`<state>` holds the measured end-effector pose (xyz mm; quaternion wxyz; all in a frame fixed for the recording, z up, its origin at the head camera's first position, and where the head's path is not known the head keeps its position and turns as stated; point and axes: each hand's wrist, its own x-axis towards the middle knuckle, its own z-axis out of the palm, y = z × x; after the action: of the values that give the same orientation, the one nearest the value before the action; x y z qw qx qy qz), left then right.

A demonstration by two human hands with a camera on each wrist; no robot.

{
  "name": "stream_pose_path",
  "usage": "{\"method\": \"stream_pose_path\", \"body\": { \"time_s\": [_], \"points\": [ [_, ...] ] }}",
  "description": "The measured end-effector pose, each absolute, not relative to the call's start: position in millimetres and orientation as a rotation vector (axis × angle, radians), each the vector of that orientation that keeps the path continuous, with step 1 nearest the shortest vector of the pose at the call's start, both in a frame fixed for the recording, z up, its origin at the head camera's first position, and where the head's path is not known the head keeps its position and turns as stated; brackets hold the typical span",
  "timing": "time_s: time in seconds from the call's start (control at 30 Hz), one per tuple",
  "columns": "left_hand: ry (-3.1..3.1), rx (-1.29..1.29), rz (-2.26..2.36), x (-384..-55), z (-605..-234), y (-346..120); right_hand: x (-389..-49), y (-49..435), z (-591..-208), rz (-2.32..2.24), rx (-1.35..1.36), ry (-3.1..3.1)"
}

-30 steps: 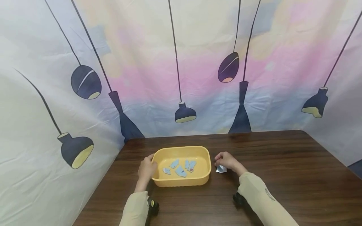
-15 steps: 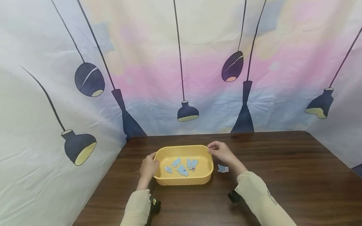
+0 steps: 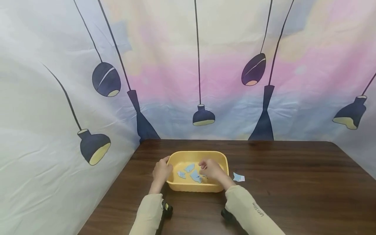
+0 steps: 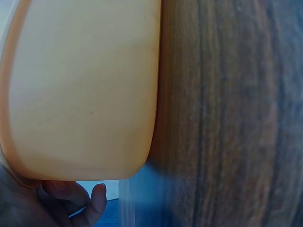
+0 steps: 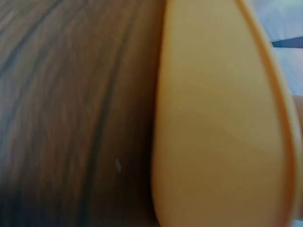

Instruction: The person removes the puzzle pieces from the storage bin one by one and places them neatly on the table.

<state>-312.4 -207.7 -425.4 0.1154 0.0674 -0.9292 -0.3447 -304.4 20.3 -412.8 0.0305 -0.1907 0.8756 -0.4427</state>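
A yellow plastic basin (image 3: pixel 191 188) stands on the table with several light-blue, jagged-edged flat pieces inside, among them a larger piece (image 3: pixel 195 176). My left hand (image 3: pixel 161 170) grips the basin's left rim, thumb on the inner side; in the left wrist view, curled fingers (image 4: pixel 97 201) show beside the basin wall. Over the basin's right half hangs my right hand (image 3: pixel 212 169), its fingers bent and hiding some pieces. Whether it pinches one cannot be made out. A single light-blue piece (image 3: pixel 239 177) lies on the table just right of the basin.
The dark wood-grain table (image 3: pixel 293 189) reaches back to a hanging cloth (image 3: pixel 176 81) printed with lamps. In the right wrist view, the basin's outer wall (image 5: pixel 218 118) fills much of the picture, with blurred table beside it.
My right hand has left the piece on the table, passed over the basin's right rim and come in above the pieces. My left hand keeps hold of the rim. The head view has shifted.
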Motion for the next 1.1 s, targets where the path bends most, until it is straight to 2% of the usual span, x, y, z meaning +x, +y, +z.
{"method": "stream_pose_path", "body": {
  "time_s": [0.37, 0.73, 1.1],
  "points": [
    [-2.705, 0.193, -1.025, -311, -428, -206, -305, 2, -429, -1.083, -0.603, 2.709],
    [-2.7, 0.183, -1.023, -310, -427, -207, -310, 0, -433, -1.143, -0.593, 2.689],
    [-2.71, 0.186, -1.009, -315, -428, -208, -310, 4, -432, -1.389, -0.602, 2.652]
  ]
}}
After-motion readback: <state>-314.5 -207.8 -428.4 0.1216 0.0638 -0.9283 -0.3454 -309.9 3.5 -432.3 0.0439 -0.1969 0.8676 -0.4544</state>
